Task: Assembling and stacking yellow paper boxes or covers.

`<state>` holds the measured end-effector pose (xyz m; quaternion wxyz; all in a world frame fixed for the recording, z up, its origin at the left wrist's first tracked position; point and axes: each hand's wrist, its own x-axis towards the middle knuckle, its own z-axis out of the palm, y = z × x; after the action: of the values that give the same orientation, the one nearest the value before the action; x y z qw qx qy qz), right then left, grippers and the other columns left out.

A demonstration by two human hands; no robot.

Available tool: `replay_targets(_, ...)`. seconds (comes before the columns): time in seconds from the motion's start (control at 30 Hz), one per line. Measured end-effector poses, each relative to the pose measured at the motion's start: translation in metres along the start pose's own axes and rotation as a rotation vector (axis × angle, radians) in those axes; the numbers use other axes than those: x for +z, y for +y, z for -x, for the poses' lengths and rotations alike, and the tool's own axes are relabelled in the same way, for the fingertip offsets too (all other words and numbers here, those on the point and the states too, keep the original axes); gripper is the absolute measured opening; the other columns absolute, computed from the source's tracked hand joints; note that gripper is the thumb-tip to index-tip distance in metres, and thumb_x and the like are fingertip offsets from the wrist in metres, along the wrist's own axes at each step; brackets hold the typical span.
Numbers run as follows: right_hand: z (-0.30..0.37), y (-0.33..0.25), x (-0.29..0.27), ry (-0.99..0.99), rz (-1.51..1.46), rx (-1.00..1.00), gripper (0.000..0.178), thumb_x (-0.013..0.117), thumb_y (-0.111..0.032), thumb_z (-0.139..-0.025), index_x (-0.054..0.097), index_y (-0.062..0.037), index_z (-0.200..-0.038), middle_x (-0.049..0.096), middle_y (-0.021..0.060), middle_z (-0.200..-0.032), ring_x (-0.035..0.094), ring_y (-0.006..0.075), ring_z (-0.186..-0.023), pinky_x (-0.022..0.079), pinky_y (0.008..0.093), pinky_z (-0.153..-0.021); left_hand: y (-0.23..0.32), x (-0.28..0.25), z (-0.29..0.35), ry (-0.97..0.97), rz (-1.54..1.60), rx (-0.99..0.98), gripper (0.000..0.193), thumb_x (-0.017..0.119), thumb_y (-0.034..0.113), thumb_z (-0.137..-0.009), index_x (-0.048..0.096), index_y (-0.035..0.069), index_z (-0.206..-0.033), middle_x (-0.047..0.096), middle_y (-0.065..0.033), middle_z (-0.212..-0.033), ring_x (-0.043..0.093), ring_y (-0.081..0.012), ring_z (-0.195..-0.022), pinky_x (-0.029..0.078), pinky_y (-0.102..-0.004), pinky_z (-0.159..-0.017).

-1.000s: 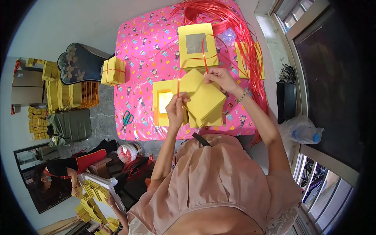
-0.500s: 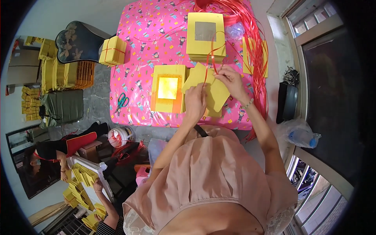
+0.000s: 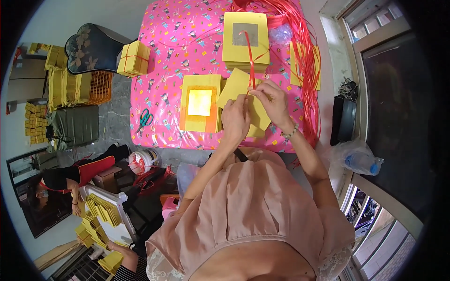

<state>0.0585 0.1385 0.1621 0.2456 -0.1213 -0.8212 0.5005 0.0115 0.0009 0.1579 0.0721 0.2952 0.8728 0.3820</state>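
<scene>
My left hand (image 3: 235,117) and my right hand (image 3: 273,100) meet over a stack of yellow paper sheets (image 3: 234,85) near the front edge of the table. Between their fingertips both pinch a thin red plastic ribbon (image 3: 251,68), whose loose end sticks up away from me. The top sheets of this stack lie turned at an angle. Left of my hands stands a yellow paper stack with an orange and gold square (image 3: 199,103). Beyond them is a taller yellow stack with a silver-grey square (image 3: 245,33).
A pink patterned cloth (image 3: 164,112) covers the table. Green-handled scissors (image 3: 145,120) lie at its left, near a tied yellow bundle (image 3: 133,58). Long red ribbons (image 3: 309,70) hang down the right side. Two people (image 3: 98,171) handle yellow paper at a white table (image 3: 118,225) lower left.
My right hand has moved left, so my fingertips now meet at the ribbon. The ribbon's loose end now stands higher. At the lower left, a co-worker's striped-sleeved arm has shifted down.
</scene>
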Motion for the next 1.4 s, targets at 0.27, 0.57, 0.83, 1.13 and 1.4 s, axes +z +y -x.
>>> replay_targets(0.27,0.015,0.021,0.013,-0.029,-0.005,0.04,0.009,0.068,-0.008,-0.084,0.069,-0.0006,-0.089,0.062,0.0082,-0.079,0.061,0.0197,-0.071,0.047,0.0306,-0.062,-0.022,0.04,-0.003,0.007,-0.011,-0.003,0.011,0.051,0.012,-0.094,0.054,0.005,-0.102,0.059,-0.0183,-0.068,0.06,-0.0378,-0.066,0.044,-0.0477,-0.057)
replay_targets(0.57,0.04,0.018,0.023,0.193,0.041,0.034,0.012,0.071,-0.008,-0.081,0.069,-0.0024,-0.092,0.071,0.0099,-0.095,0.068,0.0232,-0.087,0.053,0.0323,-0.075,-0.028,0.042,-0.012,0.065,0.061,0.139,0.033,0.062,0.008,-0.081,0.061,0.013,-0.114,0.065,-0.0138,-0.071,0.065,-0.0317,-0.063,0.049,-0.0398,-0.056)
replay_targets(0.83,0.031,0.036,0.018,0.255,-0.409,0.202,0.013,0.062,-0.008,-0.092,0.063,0.0001,-0.102,0.067,0.0059,-0.088,0.061,0.0102,-0.091,0.05,0.0249,-0.079,-0.035,0.042,-0.018,0.094,0.252,0.057,0.021,0.064,0.016,-0.086,0.07,0.016,-0.105,0.067,-0.0135,-0.077,0.066,-0.0323,-0.068,0.05,-0.038,-0.058)
replay_targets(1.13,0.01,0.047,0.028,0.229,-0.133,0.301,0.018,0.07,-0.017,-0.086,0.066,0.0002,-0.086,0.059,0.0059,-0.076,0.057,0.0131,-0.063,0.045,0.0286,-0.058,-0.029,0.032,-0.014,0.048,0.105,0.168,0.021,0.063,0.014,-0.087,0.071,0.012,-0.107,0.067,-0.0102,-0.088,0.063,-0.0274,-0.073,0.051,-0.0347,-0.064)
replay_targets(1.4,0.008,0.069,0.033,0.274,0.259,0.226,0.021,0.07,-0.02,-0.084,0.064,0.0006,-0.081,0.056,0.0116,-0.076,0.057,0.0272,-0.063,0.043,0.0383,-0.056,-0.07,0.043,0.006,0.128,0.09,0.437,0.029,0.064,0.006,-0.084,0.07,0.011,-0.112,0.065,-0.0086,-0.113,0.056,-0.0296,-0.107,0.043,-0.0398,-0.093)
